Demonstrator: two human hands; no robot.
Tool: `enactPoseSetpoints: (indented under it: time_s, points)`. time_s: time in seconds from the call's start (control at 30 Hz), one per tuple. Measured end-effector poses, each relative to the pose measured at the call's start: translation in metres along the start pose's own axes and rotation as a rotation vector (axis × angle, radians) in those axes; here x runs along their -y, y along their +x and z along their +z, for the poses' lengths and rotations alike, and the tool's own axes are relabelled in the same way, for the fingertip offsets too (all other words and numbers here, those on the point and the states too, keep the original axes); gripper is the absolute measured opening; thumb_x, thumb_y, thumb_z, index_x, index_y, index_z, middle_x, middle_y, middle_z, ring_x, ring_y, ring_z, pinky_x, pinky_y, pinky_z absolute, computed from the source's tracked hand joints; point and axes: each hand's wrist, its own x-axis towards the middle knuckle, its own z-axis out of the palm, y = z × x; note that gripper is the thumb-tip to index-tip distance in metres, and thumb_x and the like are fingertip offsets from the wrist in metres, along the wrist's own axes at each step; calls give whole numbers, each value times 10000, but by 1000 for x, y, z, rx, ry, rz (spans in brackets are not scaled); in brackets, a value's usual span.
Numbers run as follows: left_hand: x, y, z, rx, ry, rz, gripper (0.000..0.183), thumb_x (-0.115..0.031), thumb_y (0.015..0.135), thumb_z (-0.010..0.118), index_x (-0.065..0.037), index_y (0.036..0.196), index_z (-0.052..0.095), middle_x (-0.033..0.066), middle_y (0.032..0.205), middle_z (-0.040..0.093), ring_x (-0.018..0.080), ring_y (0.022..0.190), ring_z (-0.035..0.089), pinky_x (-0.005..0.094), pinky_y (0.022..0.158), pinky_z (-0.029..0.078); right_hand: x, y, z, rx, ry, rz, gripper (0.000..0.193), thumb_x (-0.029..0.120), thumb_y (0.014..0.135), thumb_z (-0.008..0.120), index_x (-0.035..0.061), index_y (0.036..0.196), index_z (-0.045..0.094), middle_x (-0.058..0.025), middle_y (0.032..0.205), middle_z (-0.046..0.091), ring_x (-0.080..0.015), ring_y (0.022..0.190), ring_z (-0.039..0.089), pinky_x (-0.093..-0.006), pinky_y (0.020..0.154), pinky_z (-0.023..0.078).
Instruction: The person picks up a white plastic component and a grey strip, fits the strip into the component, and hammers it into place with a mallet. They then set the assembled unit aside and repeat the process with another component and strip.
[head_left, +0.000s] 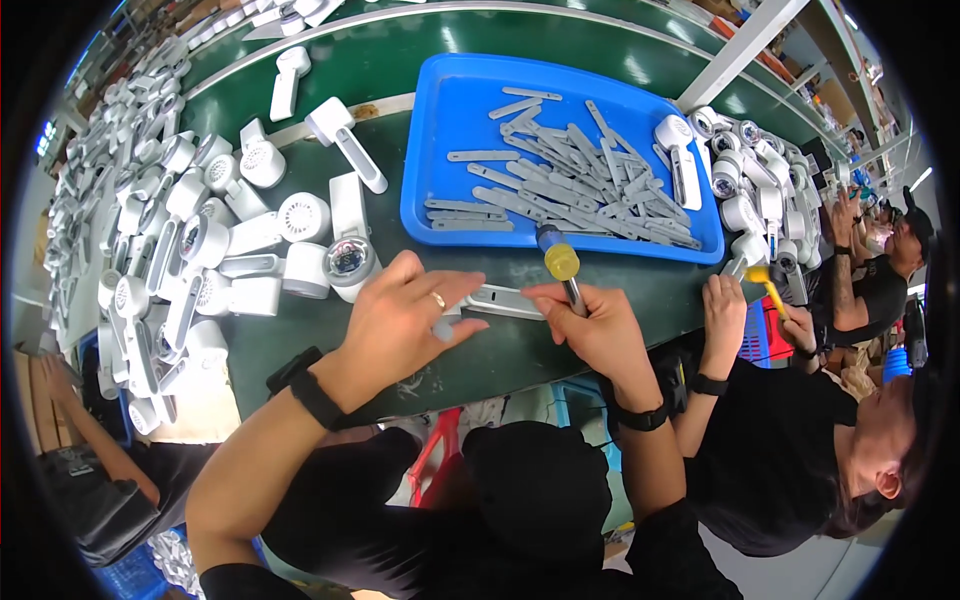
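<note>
A white handheld fan with a grey strip along its handle point(505, 301) lies on the green table in front of me. My left hand point(395, 315) curves around its left end, thumb and forefinger on either side; the palm hides most of that end. In my right hand point(600, 330) is a small mallet point(562, 262) with a translucent yellow head and a dark face, held with the head upward. The right forefinger and thumb also reach the handle's right end. Just beyond stands a blue tray point(425, 215) of loose grey strips point(575, 180).
White handheld fans point(250, 230) crowd the table's left side, and more point(760, 190) are heaped right of the tray. One fan point(680, 165) lies on the tray's right edge. At my right a co-worker point(780, 430) holds a yellow mallet point(768, 288). A metal post point(740, 55) rises behind.
</note>
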Motion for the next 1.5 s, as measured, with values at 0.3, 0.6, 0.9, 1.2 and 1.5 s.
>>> enactPoseSetpoints:
  time_s: [0.3,0.6,0.9,1.2,1.5]
  points:
    - [-6,21,-8,189,102,209,285,-138,790,855,-19,1035,771,37,927,768,189,757,633,330,624,526,13,0,-4,11,-22,119,214,164,1030,682,86,1189,803,57,634,594,-2,515,437,-231,470,292]
    - [-8,18,-7,137,174,268,258,-116,786,851,-15,1012,779,29,888,768,185,728,624,329,596,522,-1,-1,-11,34,312,297,359,284,1075,639,8,1292,719,-36,692,709,-32,401,424,-230,379,277]
    - [0,16,-1,65,131,225,302,-119,749,874,-63,1038,804,23,958,785,177,699,591,317,584,504,-9,2,6,-44,213,246,359,292,1085,622,-5,1265,714,-63,724,737,-35,395,429,-226,374,287]
    - [-8,25,3,231,148,319,478,-69,687,750,-125,1160,788,12,1149,735,178,850,608,336,720,548,-12,-4,9,-79,235,192,344,304,1077,641,5,1225,723,-43,696,720,-34,407,436,-229,391,309]
    - [-11,29,0,329,138,278,585,-59,615,772,-132,1196,776,-20,1043,692,196,825,586,325,721,536,-36,-49,-5,-287,240,-25,393,232,1115,566,18,1442,605,22,817,680,-15,621,470,-210,549,373]
